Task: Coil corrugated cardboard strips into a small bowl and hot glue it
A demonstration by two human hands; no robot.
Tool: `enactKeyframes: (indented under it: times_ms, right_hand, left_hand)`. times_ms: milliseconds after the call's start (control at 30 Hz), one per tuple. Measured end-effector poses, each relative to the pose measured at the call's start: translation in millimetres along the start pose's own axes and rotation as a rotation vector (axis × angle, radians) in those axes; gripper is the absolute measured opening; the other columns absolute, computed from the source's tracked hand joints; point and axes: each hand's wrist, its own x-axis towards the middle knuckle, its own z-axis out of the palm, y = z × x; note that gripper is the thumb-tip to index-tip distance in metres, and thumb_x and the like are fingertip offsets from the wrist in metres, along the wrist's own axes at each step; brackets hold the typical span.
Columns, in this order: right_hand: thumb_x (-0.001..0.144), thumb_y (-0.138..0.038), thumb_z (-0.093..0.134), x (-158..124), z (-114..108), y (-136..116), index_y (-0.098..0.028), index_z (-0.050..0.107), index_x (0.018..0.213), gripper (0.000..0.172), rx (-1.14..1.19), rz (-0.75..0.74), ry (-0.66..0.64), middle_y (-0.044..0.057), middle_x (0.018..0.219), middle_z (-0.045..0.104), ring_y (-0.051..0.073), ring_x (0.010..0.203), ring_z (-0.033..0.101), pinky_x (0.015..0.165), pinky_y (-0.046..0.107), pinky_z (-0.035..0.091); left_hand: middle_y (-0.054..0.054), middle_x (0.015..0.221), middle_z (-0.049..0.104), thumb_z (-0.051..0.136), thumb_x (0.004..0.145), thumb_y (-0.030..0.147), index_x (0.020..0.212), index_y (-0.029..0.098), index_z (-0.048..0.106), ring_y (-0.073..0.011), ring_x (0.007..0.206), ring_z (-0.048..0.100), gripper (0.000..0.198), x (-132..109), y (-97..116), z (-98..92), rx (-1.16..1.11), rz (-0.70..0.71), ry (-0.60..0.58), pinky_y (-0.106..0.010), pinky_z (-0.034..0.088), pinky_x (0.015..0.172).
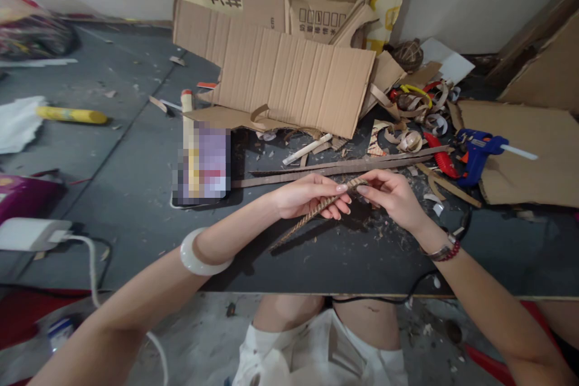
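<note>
Above the near part of the dark table (253, 271), I see the narrow corrugated strip (307, 217) held slantwise, its free end pointing down to the left. The left hand (312, 194) has thumb and fingers closed on it; the right hand (400, 198) pinches its upper end, thumb against finger. Just beyond the hands I find long cardboard strips (384, 161). Farther behind them is a large cardboard sheet (294, 78); to the right, a blue glue gun (479, 154), and far left, a yellow handle (72, 114).
</note>
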Motion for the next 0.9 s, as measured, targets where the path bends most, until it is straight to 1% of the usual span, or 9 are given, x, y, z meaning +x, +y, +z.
enactKeyframes:
  times_ms: [100,233,333,433,533,633,767,900]
  right_hand:
    - [0.072,-0.038,0.074,0.7,0.1,-0.8,-0.018,0.066,0.083,0.025,0.010,0.000,-0.014,-0.004,0.060,0.057,0.006,0.049,0.045,0.048,0.022,0.037]
    - [0.073,-0.037,0.073,0.8,0.1,-2.9,-0.018,0.066,0.082,0.023,-0.006,-0.013,-0.060,-0.004,0.060,0.058,0.006,0.049,0.045,0.049,0.022,0.036]
    - [0.074,-0.036,0.073,0.3,0.1,-3.0,-0.018,0.066,0.082,0.021,0.014,-0.020,-0.081,-0.005,0.060,0.058,0.005,0.049,0.044,0.048,0.021,0.034]
    - [0.073,-0.037,0.074,0.2,-0.3,-0.6,-0.018,0.066,0.081,0.023,0.063,0.000,-0.081,-0.005,0.057,0.056,0.005,0.047,0.042,0.046,0.021,0.032]
    - [0.073,-0.039,0.074,0.8,-1.2,3.5,-0.018,0.065,0.081,0.025,0.129,0.040,-0.073,-0.006,0.056,0.054,0.005,0.045,0.040,0.043,0.021,0.029]
    - [0.072,-0.040,0.075,1.4,-1.4,5.9,-0.018,0.063,0.080,0.026,0.197,0.065,-0.063,-0.006,0.055,0.052,0.005,0.044,0.039,0.041,0.020,0.028]
    - [0.071,-0.040,0.075,1.1,-0.1,4.6,-0.018,0.062,0.080,0.027,0.233,0.092,-0.062,-0.006,0.056,0.052,0.005,0.045,0.041,0.042,0.020,0.030]
    - [0.072,-0.040,0.075,0.3,0.8,3.8,-0.018,0.062,0.081,0.027,0.229,0.122,-0.081,-0.005,0.062,0.055,0.005,0.048,0.043,0.044,0.020,0.034]
  left_hand:
    - [-0.007,0.065,0.072,0.078,0.069,0.042,0.073,0.009,0.070,-0.0097,0.050,0.064,0.034,-0.6,-0.2,-1.0,-0.022,0.044,0.015,-0.015,0.048,0.046]
    - [-0.005,0.059,0.068,0.078,0.070,0.036,0.067,0.008,0.067,-0.0060,0.045,0.059,0.030,-1.6,0.8,2.8,-0.097,0.125,0.044,-0.013,0.044,0.044]
    - [-0.004,0.057,0.067,0.076,0.072,0.033,0.067,0.008,0.066,-0.0052,0.044,0.057,0.028,-1.6,1.1,6.5,-0.142,0.159,0.056,-0.012,0.039,0.040]
    - [-0.004,0.057,0.066,0.078,0.071,0.034,0.068,0.008,0.067,-0.0050,0.043,0.055,0.028,-1.4,0.6,7.6,-0.144,0.170,0.043,-0.012,0.037,0.039]
    - [-0.004,0.058,0.067,0.078,0.070,0.039,0.068,0.008,0.068,-0.0052,0.044,0.056,0.032,-1.5,0.7,6.3,-0.073,0.156,0.025,-0.013,0.039,0.041]
    - [-0.005,0.063,0.069,0.076,0.072,0.043,0.072,0.009,0.070,-0.0080,0.049,0.061,0.034,-2.0,1.3,5.5,0.046,0.123,-0.002,-0.015,0.044,0.045]
    - [-0.007,0.070,0.072,0.074,0.074,0.041,0.077,0.009,0.073,-0.0097,0.056,0.064,0.032,-2.2,1.0,7.0,0.086,0.113,-0.033,-0.017,0.047,0.052]
    - [-0.008,0.076,0.073,0.073,0.076,0.039,0.083,0.010,0.074,-0.0111,0.062,0.066,0.030,-1.9,-0.6,7.4,0.105,0.102,-0.044,-0.020,0.050,0.060]
